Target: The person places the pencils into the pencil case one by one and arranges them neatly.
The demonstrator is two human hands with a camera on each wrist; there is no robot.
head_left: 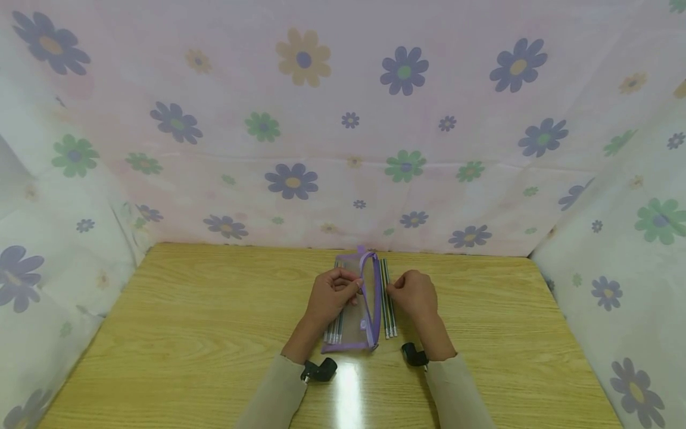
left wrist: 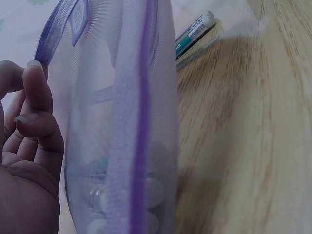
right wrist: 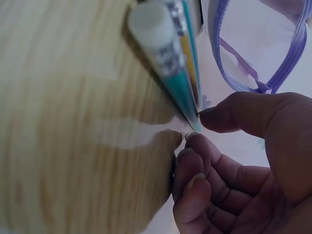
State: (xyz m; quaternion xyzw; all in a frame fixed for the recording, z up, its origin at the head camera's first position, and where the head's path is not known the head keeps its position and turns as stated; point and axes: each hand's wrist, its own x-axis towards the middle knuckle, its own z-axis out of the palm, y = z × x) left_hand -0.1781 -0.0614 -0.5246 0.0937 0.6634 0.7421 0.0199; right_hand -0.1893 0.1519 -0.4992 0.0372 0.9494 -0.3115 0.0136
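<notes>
While the left hand [head_left: 329,297] grasps the zip edge [head_left: 377,298] of a purple-trimmed mesh pouch [head_left: 352,325], its thumb and forefinger pinching the strip and the rest of the fingers bent, the right hand [head_left: 417,295] is at the loose pencils [head_left: 389,322] just beside it. The right thumb and bent fingers come together by the side of these pencils; whether they grasp one or only touch it, I cannot tell. The pouch lies on the bench [head_left: 214,310] between the two hands, long side pointing away from the person, its mouth gaping towards the right hand. Through the mesh, along the left side of the pouch, show more pencils inside [head_left: 334,330], their eraser ends nearest the person. The loose pencils lie on the bench side by side, eraser ends also towards the person; in the right wrist view a white eraser [right wrist: 152,24] and a teal barrel stand out, with some yellow next to them. A pale tag [head_left: 364,325] sits on the pouch near its zip. Beige sleeves [head_left: 276,393] cover the forearms, and a black device [head_left: 324,369] is worn at each wrist. Behind the bench hangs flower-printed cloth [head_left: 343,89].
</notes>
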